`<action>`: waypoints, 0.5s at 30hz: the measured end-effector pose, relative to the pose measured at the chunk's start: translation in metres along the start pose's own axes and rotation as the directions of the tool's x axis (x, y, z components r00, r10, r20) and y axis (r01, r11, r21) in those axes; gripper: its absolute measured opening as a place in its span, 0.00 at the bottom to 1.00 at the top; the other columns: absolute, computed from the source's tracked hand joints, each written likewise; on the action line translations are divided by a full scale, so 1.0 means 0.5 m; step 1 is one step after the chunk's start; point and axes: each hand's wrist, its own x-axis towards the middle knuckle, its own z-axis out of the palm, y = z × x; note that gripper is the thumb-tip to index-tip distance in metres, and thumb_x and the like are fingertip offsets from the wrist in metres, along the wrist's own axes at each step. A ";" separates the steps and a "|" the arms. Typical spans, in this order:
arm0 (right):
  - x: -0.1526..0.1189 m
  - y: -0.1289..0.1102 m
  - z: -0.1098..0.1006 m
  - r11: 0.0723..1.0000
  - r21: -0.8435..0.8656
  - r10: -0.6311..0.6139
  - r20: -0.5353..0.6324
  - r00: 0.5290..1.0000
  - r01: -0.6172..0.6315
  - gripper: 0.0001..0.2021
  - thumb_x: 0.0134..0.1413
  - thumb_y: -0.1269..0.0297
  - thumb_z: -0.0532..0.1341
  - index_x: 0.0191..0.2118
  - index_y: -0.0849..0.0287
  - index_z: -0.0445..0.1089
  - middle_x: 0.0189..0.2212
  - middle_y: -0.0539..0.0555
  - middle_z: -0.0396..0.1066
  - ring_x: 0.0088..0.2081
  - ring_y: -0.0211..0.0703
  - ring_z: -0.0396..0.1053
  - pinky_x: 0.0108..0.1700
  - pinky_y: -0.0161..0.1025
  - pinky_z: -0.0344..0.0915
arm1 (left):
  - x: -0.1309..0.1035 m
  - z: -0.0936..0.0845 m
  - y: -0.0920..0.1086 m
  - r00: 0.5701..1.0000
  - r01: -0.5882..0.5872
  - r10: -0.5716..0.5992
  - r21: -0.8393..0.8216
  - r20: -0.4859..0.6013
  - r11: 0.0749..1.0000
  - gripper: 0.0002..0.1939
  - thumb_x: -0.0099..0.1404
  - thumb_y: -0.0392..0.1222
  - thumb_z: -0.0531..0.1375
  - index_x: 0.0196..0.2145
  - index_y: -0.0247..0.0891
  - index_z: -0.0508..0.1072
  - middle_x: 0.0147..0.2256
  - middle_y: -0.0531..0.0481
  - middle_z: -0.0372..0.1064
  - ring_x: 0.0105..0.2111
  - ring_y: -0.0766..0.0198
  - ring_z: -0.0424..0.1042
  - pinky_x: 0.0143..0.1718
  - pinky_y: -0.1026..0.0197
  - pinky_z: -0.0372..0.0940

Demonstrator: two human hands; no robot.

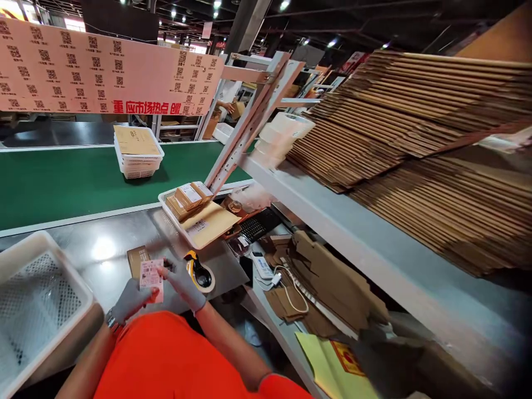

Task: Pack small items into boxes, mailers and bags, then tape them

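A printed white label is held between my two gloved hands over the metal table. My left hand pinches its lower edge, and my right hand grips its upper right side. Both hands wear grey gloves that leave some fingertips bare. Just beyond the label a small flat brown carton lies on the table, partly covered by it. A yellow and black tape dispenser with a roll of tape rests right beside my right hand.
A white basket stands at the left. Another basket holds small boxes and an envelope. Behind runs a green conveyor with stacked baskets. A shelf at the right bears flat cardboard. A keyboard lies below it.
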 end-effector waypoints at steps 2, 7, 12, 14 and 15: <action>-0.009 0.001 0.014 0.996 0.072 0.054 0.004 0.999 -0.054 0.28 0.51 0.31 0.76 0.37 0.54 0.78 0.32 0.50 0.76 0.35 0.44 0.72 0.40 0.40 0.70 | 0.001 0.005 -0.002 0.996 -0.051 0.043 -0.101 -0.081 0.994 0.29 0.52 0.68 0.75 0.31 0.36 0.84 0.27 0.45 0.79 0.24 0.61 0.70 0.26 0.60 0.64; -0.051 0.027 0.041 0.970 0.134 0.198 0.047 0.979 -0.203 0.30 0.50 0.29 0.76 0.34 0.54 0.79 0.32 0.52 0.78 0.35 0.46 0.75 0.43 0.44 0.75 | 0.005 -0.009 -0.006 0.981 -0.099 0.053 -0.242 -0.188 0.965 0.29 0.52 0.70 0.76 0.27 0.38 0.82 0.27 0.43 0.79 0.26 0.56 0.74 0.29 0.55 0.71; -0.085 0.046 0.062 0.964 0.146 0.238 -0.118 0.964 -0.221 0.29 0.48 0.30 0.77 0.34 0.54 0.80 0.33 0.54 0.80 0.36 0.49 0.78 0.44 0.47 0.78 | 0.006 -0.019 -0.015 0.992 -0.059 0.020 -0.317 -0.125 0.946 0.32 0.50 0.69 0.79 0.35 0.37 0.86 0.37 0.37 0.86 0.38 0.45 0.85 0.41 0.47 0.80; -0.098 0.039 0.071 0.958 0.170 0.258 -0.150 0.955 -0.232 0.28 0.49 0.31 0.77 0.33 0.54 0.79 0.34 0.56 0.80 0.38 0.51 0.79 0.44 0.49 0.79 | 0.004 -0.025 -0.009 0.996 -0.041 0.011 -0.350 -0.088 0.936 0.33 0.50 0.69 0.80 0.37 0.36 0.86 0.40 0.34 0.87 0.42 0.42 0.86 0.44 0.45 0.80; -0.105 0.033 0.076 0.955 0.181 0.264 -0.164 0.951 -0.234 0.28 0.50 0.31 0.76 0.33 0.54 0.79 0.35 0.56 0.80 0.39 0.53 0.80 0.45 0.51 0.80 | 0.003 -0.028 -0.005 0.998 -0.032 0.008 -0.371 -0.066 0.928 0.33 0.50 0.68 0.81 0.38 0.35 0.86 0.42 0.33 0.87 0.44 0.41 0.86 0.45 0.44 0.81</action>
